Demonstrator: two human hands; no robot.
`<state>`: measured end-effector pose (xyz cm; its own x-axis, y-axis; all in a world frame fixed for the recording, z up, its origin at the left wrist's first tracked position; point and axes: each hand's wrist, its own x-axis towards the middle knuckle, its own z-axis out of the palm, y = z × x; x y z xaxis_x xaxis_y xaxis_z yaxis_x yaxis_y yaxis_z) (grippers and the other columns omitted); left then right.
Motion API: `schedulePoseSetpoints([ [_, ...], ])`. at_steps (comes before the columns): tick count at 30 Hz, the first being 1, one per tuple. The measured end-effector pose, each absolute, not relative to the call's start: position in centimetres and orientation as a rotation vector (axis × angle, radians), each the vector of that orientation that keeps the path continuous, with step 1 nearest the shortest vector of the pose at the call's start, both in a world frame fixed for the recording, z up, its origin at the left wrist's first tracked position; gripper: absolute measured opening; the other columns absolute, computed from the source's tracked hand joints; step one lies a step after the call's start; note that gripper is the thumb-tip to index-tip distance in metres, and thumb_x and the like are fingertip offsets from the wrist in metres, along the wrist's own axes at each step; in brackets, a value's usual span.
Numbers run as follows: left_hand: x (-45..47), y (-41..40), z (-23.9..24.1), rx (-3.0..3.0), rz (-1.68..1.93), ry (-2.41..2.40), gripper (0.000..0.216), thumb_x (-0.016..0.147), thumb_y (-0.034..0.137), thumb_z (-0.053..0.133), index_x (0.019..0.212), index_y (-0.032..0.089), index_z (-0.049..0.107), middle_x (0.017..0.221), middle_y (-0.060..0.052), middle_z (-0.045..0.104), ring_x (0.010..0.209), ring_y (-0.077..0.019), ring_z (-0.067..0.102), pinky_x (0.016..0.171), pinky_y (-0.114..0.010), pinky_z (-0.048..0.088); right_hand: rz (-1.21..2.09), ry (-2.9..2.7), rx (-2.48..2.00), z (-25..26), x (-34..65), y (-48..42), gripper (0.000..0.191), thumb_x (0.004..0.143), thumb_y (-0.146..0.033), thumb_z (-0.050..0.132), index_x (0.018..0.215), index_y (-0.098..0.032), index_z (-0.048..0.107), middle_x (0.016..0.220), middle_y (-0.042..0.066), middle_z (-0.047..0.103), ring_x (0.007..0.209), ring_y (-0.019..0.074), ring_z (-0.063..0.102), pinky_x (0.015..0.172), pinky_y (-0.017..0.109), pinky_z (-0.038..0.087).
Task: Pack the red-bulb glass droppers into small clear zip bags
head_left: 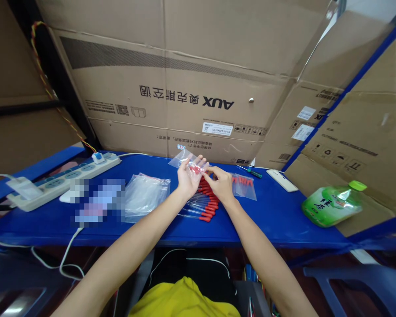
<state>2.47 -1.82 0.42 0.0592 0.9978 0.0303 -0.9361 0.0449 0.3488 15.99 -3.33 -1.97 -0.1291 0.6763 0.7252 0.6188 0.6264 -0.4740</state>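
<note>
My left hand [188, 179] is raised over the blue table, palm up, with a clear plastic bag [180, 159] held across its fingers and thumb. Something red shows through the film at the palm. At the bag's right edge, my right hand [220, 181] pinches with thumb and forefinger. Beneath both hands lies a fanned row of thin, see-through sticks with red ends [208, 213], partly hidden by the hands. Just right of my right hand, a filled clear bag [246, 187] with similar red-ended pieces rests flat. A stack of flat clear bags [148, 196] lies to the left.
A power strip [72, 178] with plugs and cables runs along the left. A blurred-out object [97, 200] lies near the bags. Toward the right are a green-handled screwdriver [254, 172], a white flat bar [282, 180] and a green bottle [333, 204]. Cardboard [185, 70] walls the back.
</note>
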Motion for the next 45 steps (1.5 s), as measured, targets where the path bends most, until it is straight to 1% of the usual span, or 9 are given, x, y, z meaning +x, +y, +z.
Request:
schedulePoseSetpoints([
  [4, 2.6, -1.9, 0.3, 0.313, 1.491, 0.249, 0.021, 0.093, 0.022, 0.054, 0.113, 0.021, 0.061, 0.102, -0.008, 0.076, 0.096, -0.0231, 0.075, 0.106, -0.047, 0.055, 0.053, -1.817, -1.033, -2.1, 15.7, -3.4, 0.020, 0.098, -0.036, 0.062, 0.095, -0.022, 0.077, 0.086, 0.004, 0.075, 0.071, 0.0182, 0.064, 0.070, 0.030, 0.047],
  [11, 3.2, -2.0, -0.2, 0.316, 1.426, 0.296, 0.015, 0.095, 0.021, 0.051, 0.105, 0.020, 0.062, 0.105, -0.011, 0.077, 0.109, -0.0274, 0.074, 0.105, -0.049, 0.056, 0.079, -1.770, -1.103, -2.4, 15.5, -3.2, 0.021, 0.095, -0.035, 0.062, 0.087, -0.023, 0.077, 0.077, 0.002, 0.072, 0.067, 0.0189, 0.062, 0.067, 0.029, 0.046],
  [18, 2.1, -1.4, 0.4, 0.288, 1.487, 0.269, 0.011, 0.092, 0.021, 0.053, 0.100, 0.021, 0.060, 0.102, -0.009, 0.076, 0.102, -0.0241, 0.074, 0.106, -0.048, 0.055, 0.157, -1.845, -1.080, -1.9, 16.7, -2.9, 0.024, 0.098, -0.036, 0.059, 0.107, -0.024, 0.077, 0.079, 0.001, 0.074, 0.064, 0.0171, 0.061, 0.066, 0.028, 0.045],
  [21, 1.1, -0.8, 0.7, 0.251, 1.554, 0.254, 0.011, 0.090, 0.022, 0.055, 0.100, 0.021, 0.060, 0.104, -0.008, 0.075, 0.104, -0.0238, 0.074, 0.106, -0.048, 0.055, 0.196, -1.905, -1.149, -1.4, 18.2, -2.6, 0.024, 0.095, -0.037, 0.063, 0.112, -0.024, 0.075, 0.074, -0.001, 0.071, 0.059, 0.0147, 0.058, 0.061, 0.026, 0.042],
  [27, -0.5, 0.5, 0.5, 0.167, 1.666, 0.279, 0.010, 0.090, 0.022, 0.052, 0.096, 0.021, 0.059, 0.099, -0.007, 0.075, 0.101, -0.0216, 0.074, 0.104, -0.044, 0.056, 0.406, -2.223, -1.224, -1.6, 20.3, -2.3, 0.027, 0.083, -0.044, 0.082, 0.099, -0.024, 0.077, 0.075, -0.003, 0.073, 0.060, 0.0124, 0.059, 0.059, 0.024, 0.038],
  [32, -0.7, 0.9, 0.2, 0.138, 1.682, 0.294, 0.008, 0.092, 0.023, 0.051, 0.091, 0.020, 0.058, 0.097, -0.007, 0.075, 0.100, -0.0212, 0.074, 0.105, -0.044, 0.056, 0.458, -2.261, -1.184, -1.9, 20.3, -2.1, 0.023, 0.080, -0.028, 0.083, 0.102, -0.024, 0.077, 0.076, -0.004, 0.076, 0.060, 0.0114, 0.061, 0.063, 0.023, 0.041],
  [36, -0.9, 0.9, 0.1, 0.137, 1.683, 0.292, 0.005, 0.090, 0.022, 0.053, 0.088, 0.020, 0.057, 0.099, -0.007, 0.075, 0.104, -0.0219, 0.073, 0.107, -0.045, 0.055, 0.469, -2.235, -1.121, -1.7, 20.4, -2.0, 0.011, 0.087, -0.031, 0.076, 0.093, -0.022, 0.079, 0.076, -0.001, 0.077, 0.064, 0.0136, 0.064, 0.065, 0.025, 0.045],
  [39, -1.0, 0.9, 0.2, 0.135, 1.681, 0.284, 0.005, 0.090, 0.022, 0.053, 0.089, 0.020, 0.057, 0.098, -0.008, 0.075, 0.104, -0.0217, 0.073, 0.106, -0.044, 0.055, 0.492, -2.127, -1.087, -1.2, 20.4, -2.2, 0.019, 0.087, -0.039, 0.075, 0.089, -0.020, 0.078, 0.075, 0.001, 0.075, 0.064, 0.0147, 0.063, 0.064, 0.026, 0.045],
  [45, -1.3, 1.2, 0.3, 0.124, 1.685, 0.248, 0.011, 0.095, 0.027, 0.048, 0.090, 0.020, 0.056, 0.101, -0.008, 0.076, 0.095, -0.0205, 0.074, 0.102, -0.042, 0.057, 0.444, -1.688, -0.986, -0.3, 19.8, -3.1, 0.024, 0.087, -0.042, 0.073, 0.093, -0.019, 0.074, 0.079, 0.003, 0.073, 0.065, 0.0150, 0.061, 0.062, 0.027, 0.047],
])
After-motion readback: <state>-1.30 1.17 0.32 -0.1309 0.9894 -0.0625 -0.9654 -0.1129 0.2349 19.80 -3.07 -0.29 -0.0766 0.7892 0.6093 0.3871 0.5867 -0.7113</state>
